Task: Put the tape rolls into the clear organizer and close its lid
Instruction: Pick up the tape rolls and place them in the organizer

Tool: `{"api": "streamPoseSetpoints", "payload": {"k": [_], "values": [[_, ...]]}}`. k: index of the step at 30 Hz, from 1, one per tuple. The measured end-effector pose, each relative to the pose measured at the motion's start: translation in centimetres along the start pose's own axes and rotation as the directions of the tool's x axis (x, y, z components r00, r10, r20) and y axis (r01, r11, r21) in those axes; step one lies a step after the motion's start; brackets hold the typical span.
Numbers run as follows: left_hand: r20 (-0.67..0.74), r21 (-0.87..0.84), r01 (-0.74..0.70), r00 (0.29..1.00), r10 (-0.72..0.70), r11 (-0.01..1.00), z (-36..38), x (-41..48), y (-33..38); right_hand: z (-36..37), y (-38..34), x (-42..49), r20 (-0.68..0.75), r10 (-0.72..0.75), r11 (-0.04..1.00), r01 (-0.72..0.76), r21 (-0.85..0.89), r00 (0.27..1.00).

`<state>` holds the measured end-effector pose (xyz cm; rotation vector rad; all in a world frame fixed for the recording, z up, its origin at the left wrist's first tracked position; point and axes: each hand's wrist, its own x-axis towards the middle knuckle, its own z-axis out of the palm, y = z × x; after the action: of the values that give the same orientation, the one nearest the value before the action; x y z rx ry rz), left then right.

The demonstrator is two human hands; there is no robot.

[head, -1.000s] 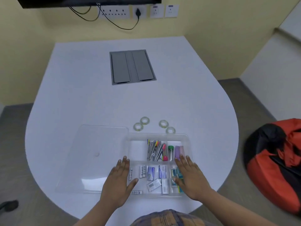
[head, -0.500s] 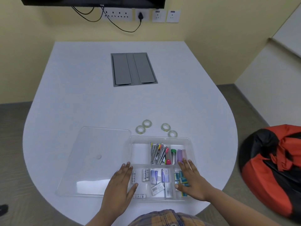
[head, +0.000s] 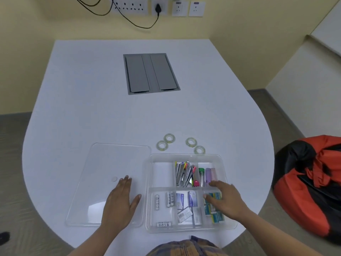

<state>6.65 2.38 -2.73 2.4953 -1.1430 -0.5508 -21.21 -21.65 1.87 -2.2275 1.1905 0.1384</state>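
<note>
Several small clear tape rolls lie on the white table just beyond the organizer: one [head: 162, 145], one [head: 169, 138], one [head: 191, 141] and one [head: 199, 150]. The clear organizer [head: 190, 156] sits open at the table's near edge, its compartments holding pens, batteries, small boxes and markers; the back-left compartment is bare. Its clear lid [head: 103, 167] lies flat on the table to the left. My left hand [head: 120, 204] rests flat on the lid, fingers apart. My right hand [head: 224, 199] hovers over the organizer's right compartments, fingers spread, holding nothing.
A grey cable hatch [head: 150, 72] is set into the table's middle. Wall sockets with a black cable [head: 145, 8] are at the back. A red and black beanbag [head: 310, 183] sits on the floor at right.
My left hand has moved left off the organizer onto the lid. My right hand has stayed over the organizer's right side, shifting slightly. The camera has tilted down and closer.
</note>
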Motion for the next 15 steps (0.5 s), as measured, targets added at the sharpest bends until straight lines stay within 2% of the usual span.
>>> {"api": "streamPoseSetpoints", "payload": {"k": [3,8,12,15], "values": [[0.035,0.01,-0.001,0.999,0.001,1.0,-0.1,1.4,0.7,-1.6,-0.6,1.8,-0.11,0.011,0.994,0.0,0.105,0.994],[0.125,0.066,-0.071,0.99,0.062,0.995,0.0,3.4,1.1,-4.7,-1.7,7.3,-0.091,-0.039,0.969,0.06,0.238,0.995],[0.193,0.149,-0.035,0.981,0.006,0.988,0.9,4.2,0.7,-6.2,-2.3,12.3,-0.067,-0.07,0.978,0.082,0.193,0.995],[0.241,0.182,-0.027,0.97,-0.018,0.983,2.0,4.2,0.3,-6.6,-2.0,15.4,-0.035,-0.033,0.99,0.038,0.134,0.999]]}}
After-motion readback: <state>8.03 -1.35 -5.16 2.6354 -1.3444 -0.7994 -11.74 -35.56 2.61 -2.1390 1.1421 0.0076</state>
